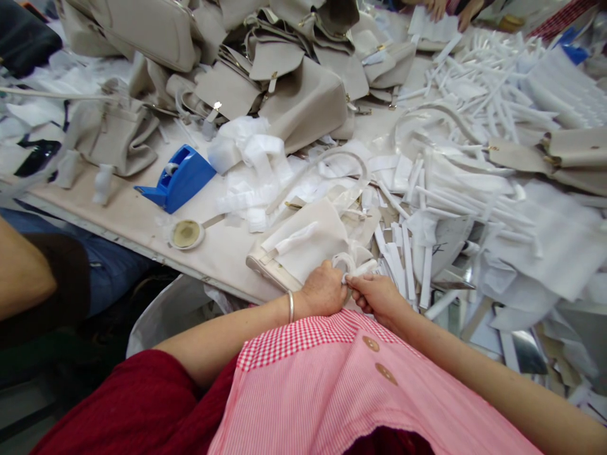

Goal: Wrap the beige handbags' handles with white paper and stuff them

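Note:
At the table's near edge, my left hand (325, 289), with a bangle at the wrist, is closed beside a cream handbag (265, 260). My right hand (377, 294) meets it in a pinch, fingertips nearly touching the left. Between and just above them is a looped pale strap (345, 260) that looks wrapped in white material; both hands seem to grip it, though the fingers hide the exact hold. The bag lies tilted toward me with a white sheet (296, 239) on it. A pale curved handle (339, 153) arches behind the bag.
A blue tape dispenser (183, 177) and a small round dish (187, 234) stand to the left. Beige bags (308, 101) pile up behind. White strips (493, 82) and sheets (559, 246) cover the right. Another person's hands (439, 7) work at the far side; another arm (23, 265) shows at left.

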A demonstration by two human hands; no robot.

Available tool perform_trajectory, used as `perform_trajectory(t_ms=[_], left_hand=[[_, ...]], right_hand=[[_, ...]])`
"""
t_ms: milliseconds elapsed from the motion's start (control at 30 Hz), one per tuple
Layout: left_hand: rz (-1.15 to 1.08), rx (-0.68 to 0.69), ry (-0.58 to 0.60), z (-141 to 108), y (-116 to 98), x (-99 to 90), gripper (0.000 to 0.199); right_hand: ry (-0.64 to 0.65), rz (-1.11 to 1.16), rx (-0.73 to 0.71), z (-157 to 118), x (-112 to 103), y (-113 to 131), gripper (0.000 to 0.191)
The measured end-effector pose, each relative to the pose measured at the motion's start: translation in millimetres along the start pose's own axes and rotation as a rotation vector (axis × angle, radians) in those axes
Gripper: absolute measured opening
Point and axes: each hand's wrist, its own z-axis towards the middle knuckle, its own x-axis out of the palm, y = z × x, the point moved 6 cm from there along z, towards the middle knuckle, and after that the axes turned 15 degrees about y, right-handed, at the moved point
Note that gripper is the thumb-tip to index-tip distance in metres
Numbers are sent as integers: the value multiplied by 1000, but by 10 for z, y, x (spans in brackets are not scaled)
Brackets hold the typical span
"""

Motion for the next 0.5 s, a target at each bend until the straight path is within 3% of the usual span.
perform_trajectory(t_ms=[500], left_hand=[[-24, 7, -67, 14, 41, 16, 26]], right_hand=[[137, 424, 115, -108, 120, -148, 19]])
